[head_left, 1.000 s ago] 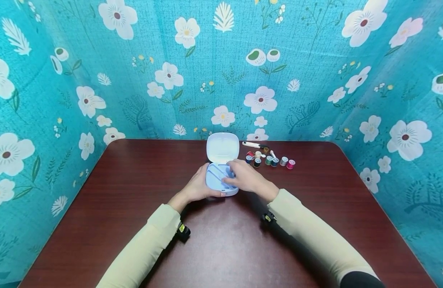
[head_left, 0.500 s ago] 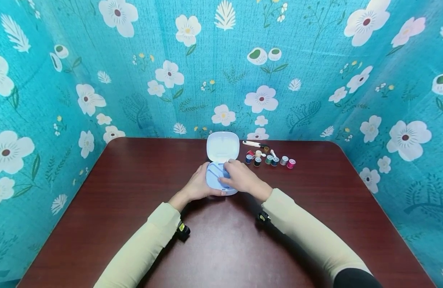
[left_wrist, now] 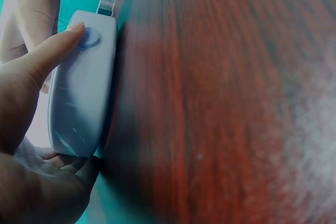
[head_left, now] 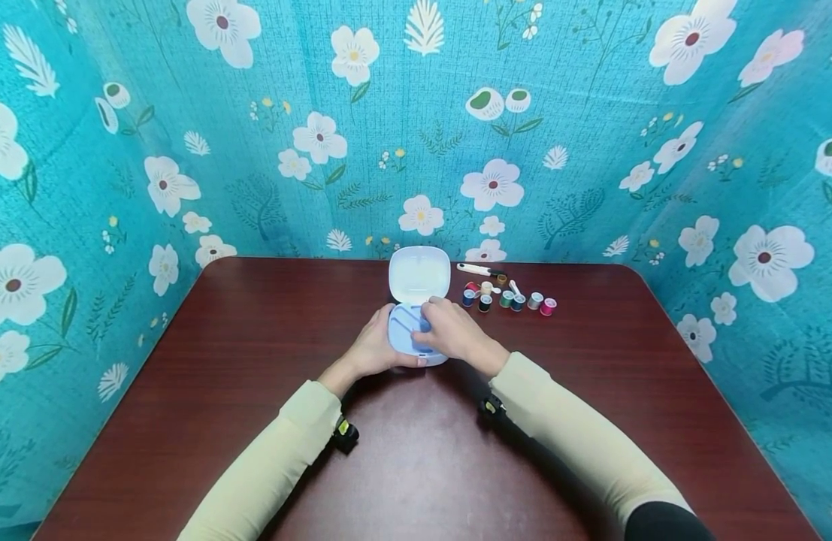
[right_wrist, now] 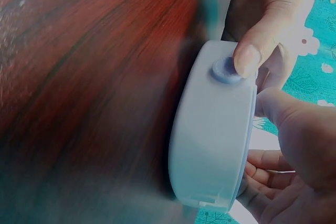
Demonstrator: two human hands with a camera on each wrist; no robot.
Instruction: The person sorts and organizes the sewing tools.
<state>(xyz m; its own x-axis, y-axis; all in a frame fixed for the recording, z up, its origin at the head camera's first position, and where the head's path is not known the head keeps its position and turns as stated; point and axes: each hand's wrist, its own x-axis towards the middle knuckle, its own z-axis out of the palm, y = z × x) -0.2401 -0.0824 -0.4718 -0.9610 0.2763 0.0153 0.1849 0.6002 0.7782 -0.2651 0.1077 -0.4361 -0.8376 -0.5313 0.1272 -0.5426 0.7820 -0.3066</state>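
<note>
Broadly, the dark red table [head_left: 253, 421] carries everything, with the floral teal cloth [head_left: 84, 188] walling it on three sides. At its middle sits the pale blue case [head_left: 405, 342], its lid [head_left: 419, 273] standing open toward the back. The left hand [head_left: 375, 349] grips the case's near left edge, thumb curled onto the round button [left_wrist: 88, 38] on the front wall. The right hand [head_left: 456, 334] lies over the tray, fingers bent down into it; whether they pinch anything cannot be told. Since a second ago that hand has slid slightly leftward inside the tray, so the sorting inside the case goes on. The thread spools [head_left: 506, 300] sit untouched just right of the lid.
</note>
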